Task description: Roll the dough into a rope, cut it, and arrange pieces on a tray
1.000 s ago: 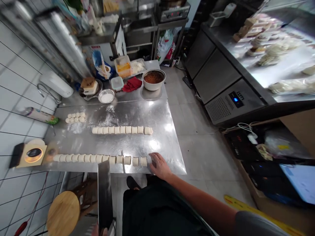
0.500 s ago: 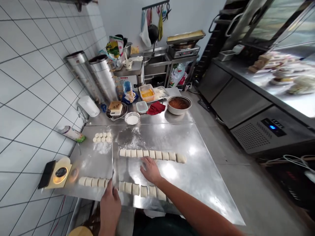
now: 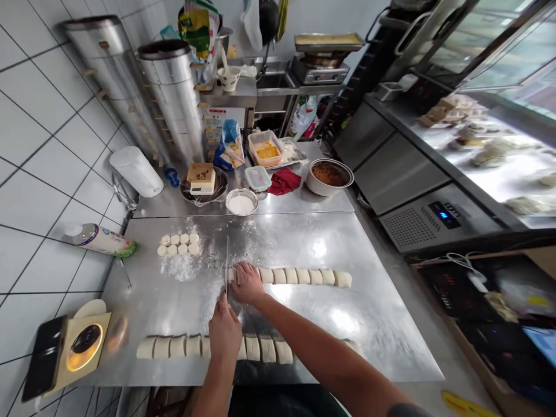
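Observation:
My left hand (image 3: 225,329) is closed round the handle of a long knife (image 3: 227,255). Its blade stands edge-on at the left end of the far row of cut dough pieces (image 3: 303,276). Just right of the blade, my right hand (image 3: 247,284) grips the left part of that row, its fingers curled over the dough and hiding some pieces. A nearer row of dough pieces (image 3: 177,346) lies along the table's front edge, partly covered by my left forearm. Farther left, several small round dough pieces (image 3: 183,238) sit together on scattered flour.
Behind the steel table (image 3: 339,249) stand a bowl of white powder (image 3: 241,202), a scale (image 3: 202,179), a red cloth (image 3: 284,181) and a pot of brown filling (image 3: 330,175). At left are a bottle (image 3: 102,239) and a phone (image 3: 46,359).
The knife and my left hand have moved right, to the far row's left end. My right hand has shifted left from beside that row onto its dough. The camera view has moved too.

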A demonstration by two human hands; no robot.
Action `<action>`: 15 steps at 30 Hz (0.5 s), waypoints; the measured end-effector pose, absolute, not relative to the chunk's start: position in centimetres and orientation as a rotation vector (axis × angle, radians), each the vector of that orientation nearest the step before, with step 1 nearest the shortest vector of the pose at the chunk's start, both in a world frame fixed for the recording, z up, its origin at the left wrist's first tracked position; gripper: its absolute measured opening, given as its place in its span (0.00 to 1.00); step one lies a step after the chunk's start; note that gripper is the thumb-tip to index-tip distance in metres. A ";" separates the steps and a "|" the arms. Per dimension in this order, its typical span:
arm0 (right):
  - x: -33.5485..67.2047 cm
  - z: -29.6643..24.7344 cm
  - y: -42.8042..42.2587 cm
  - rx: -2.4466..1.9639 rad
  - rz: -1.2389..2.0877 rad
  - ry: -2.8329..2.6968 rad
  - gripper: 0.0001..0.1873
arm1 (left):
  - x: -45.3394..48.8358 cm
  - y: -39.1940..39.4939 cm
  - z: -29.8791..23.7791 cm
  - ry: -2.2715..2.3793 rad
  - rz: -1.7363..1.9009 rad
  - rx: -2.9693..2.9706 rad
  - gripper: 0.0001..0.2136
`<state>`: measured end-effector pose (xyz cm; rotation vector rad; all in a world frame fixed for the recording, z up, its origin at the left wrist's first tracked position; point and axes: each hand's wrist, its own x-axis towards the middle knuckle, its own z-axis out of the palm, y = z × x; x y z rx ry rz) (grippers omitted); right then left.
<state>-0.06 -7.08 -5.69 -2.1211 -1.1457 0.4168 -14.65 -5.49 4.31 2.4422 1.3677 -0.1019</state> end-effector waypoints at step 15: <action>1.1 -6.4 -6.3 -2.089 0.473 -1.264 0.25 | -16.4 -8.2 6.5 1.467 -0.250 2.283 0.25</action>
